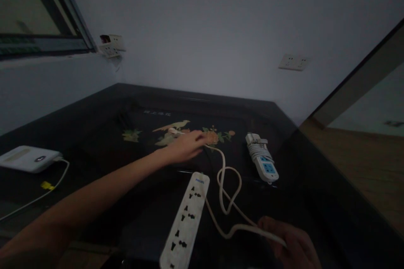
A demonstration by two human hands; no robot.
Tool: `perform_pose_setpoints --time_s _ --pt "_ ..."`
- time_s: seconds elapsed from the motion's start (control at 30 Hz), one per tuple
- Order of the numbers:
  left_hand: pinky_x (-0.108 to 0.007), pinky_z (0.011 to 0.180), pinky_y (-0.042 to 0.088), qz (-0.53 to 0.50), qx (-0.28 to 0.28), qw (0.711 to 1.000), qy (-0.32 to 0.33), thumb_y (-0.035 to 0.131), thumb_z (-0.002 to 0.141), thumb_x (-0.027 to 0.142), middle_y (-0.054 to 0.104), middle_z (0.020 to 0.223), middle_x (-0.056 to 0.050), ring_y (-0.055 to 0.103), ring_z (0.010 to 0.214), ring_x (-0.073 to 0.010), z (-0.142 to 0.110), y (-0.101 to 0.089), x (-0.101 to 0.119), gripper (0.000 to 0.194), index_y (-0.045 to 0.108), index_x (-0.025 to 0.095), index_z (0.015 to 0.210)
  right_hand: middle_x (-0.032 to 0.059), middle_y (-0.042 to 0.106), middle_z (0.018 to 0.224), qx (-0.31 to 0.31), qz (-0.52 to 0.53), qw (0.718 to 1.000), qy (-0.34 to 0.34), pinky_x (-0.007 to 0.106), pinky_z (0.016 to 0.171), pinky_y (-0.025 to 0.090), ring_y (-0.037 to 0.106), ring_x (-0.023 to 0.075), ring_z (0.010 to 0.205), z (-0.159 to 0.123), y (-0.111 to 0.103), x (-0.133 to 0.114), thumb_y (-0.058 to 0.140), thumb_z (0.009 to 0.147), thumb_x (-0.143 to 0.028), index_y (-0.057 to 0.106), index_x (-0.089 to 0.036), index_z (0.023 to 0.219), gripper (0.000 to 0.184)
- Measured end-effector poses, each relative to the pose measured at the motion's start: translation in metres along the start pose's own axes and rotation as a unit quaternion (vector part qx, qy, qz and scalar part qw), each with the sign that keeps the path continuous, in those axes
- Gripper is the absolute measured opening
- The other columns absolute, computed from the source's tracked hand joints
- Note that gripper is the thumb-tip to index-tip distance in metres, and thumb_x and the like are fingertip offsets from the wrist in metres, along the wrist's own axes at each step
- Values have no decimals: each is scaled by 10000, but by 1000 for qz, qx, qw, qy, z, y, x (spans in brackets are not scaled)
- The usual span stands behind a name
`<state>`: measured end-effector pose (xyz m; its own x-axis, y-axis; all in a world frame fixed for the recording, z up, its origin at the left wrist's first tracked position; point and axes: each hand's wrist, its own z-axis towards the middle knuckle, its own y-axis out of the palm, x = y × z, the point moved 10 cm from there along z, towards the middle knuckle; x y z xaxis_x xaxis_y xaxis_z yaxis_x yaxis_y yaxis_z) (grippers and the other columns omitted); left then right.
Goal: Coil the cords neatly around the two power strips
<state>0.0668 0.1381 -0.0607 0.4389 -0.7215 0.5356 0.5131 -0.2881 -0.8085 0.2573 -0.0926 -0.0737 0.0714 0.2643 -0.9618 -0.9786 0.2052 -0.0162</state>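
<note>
A white power strip point(186, 222) with several sockets lies lengthwise on the dark table, near its front. Its pale cord point(224, 168) runs in a loose loop across the tabletop between my two hands. My left hand point(189, 145) reaches over the printed flowers, its fingers closed on the cord; a small pale end, seemingly the plug point(173, 131), shows just beyond it. Low at the right, my right hand point(290, 239) is wrapped round another stretch of the cord. Part of the cord is hidden by each hand.
A smaller power strip point(261, 159) with blue sockets, its cord wound round it, lies on the right of the table point(126, 193). A white box-shaped device point(30, 159) with a cable sits at left. Wall sockets point(294, 62) are behind; another socket plate point(110, 49) hangs loose.
</note>
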Motion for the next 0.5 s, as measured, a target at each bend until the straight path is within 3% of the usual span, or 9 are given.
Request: perform_pose_setpoints --time_s 0.03,0.1,0.2,0.27,0.3,0.4,0.5 --pt "-425 1037 362 75 -57 987 134 596 827 179 570 1287 -59 506 1213 -247 -4 22 41 463 545 337 1259 24 544 463 -1 7 1000 -3 327 555 507 571 182 519 0 0 1 561 856 -495 610 -223 503 449" --pt "-424 1060 342 166 -84 932 310 575 862 214 517 1359 -77 456 1264 -240 -17 50 94 444 520 336 1285 17 527 454 -11 22 1000 -16 307 536 484 550 167 507 -1 3 1 552 871 -467 599 -211 492 459" --pt "-441 1062 343 215 -62 887 404 492 921 273 610 1235 -101 520 1186 -227 -18 64 118 232 634 254 1103 16 511 466 -29 26 999 -20 287 524 441 524 155 515 -4 5 3 513 898 -442 592 -196 501 474" --pt "-391 1005 404 206 -66 894 393 444 944 275 673 1072 -84 592 1038 -191 -3 62 111 228 659 223 999 16 501 472 -41 25 999 -24 288 532 426 513 153 525 -7 6 3 488 911 -448 596 -195 517 481" --pt "-350 944 444 189 -66 911 360 447 944 285 681 1016 -72 607 976 -178 10 57 101 226 660 216 974 16 504 478 -50 22 998 -30 290 542 424 514 153 532 -8 7 1 480 917 -443 601 -195 528 477" --pt "-285 870 468 94 -22 981 167 487 930 283 668 1017 -50 597 970 -160 60 23 52 192 650 194 978 14 525 497 -114 5 991 -72 297 572 425 519 149 552 -16 16 -11 476 923 -421 631 -205 585 430" --pt "-338 839 493 78 23 994 74 395 972 291 653 984 -66 606 920 -167 95 1 14 275 613 143 1049 3 548 520 -193 -18 975 -110 293 574 418 516 140 560 -26 29 -27 504 912 -425 667 -224 709 328"
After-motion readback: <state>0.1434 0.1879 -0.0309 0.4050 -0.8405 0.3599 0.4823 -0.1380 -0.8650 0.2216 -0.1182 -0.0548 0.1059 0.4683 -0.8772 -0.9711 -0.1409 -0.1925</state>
